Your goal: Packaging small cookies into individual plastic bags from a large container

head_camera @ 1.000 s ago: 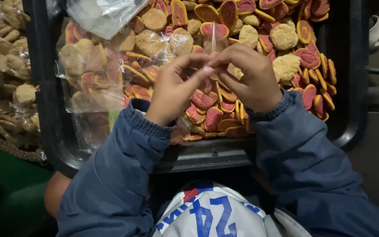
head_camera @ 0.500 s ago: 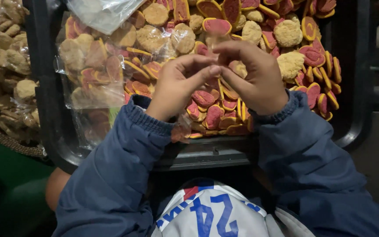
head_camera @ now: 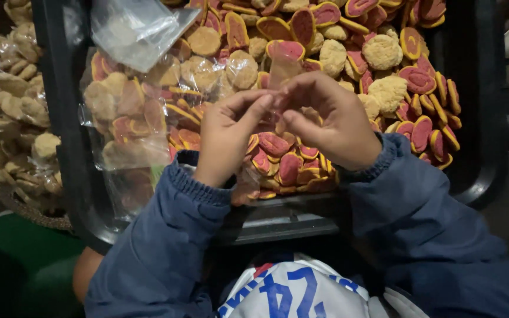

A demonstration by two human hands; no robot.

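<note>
A small clear plastic bag (head_camera: 282, 82) was pinched between both hands, above the middle of the black tray (head_camera: 472, 118). The bag was thin, shiny and see-through, so it was hard to see against the biscuits behind it. Its top stood up above the fingers.

The left hand (head_camera: 228, 135) had its fingers pressed together on the bag's edge. The right hand (head_camera: 328, 121) curled around from the other side, its thumb and fingers closed on the same bag. The fingertips of both hands met.

Under the hands lay a big heap of loose biscuits (head_camera: 384, 59). Some were flat ovals with pink middles and orange-brown rims. Others were round, pale and bumpy.

At the tray's left edge lay a filled bag of biscuits (head_camera: 131, 118), crinkly and clear. An empty plastic bag (head_camera: 136, 29) lay at the tray's far left corner. More packed biscuit bags (head_camera: 13, 112) sat beyond the tray's left edge. Both arms wore blue sleeves (head_camera: 166, 247) with stretchy cuffs.
</note>
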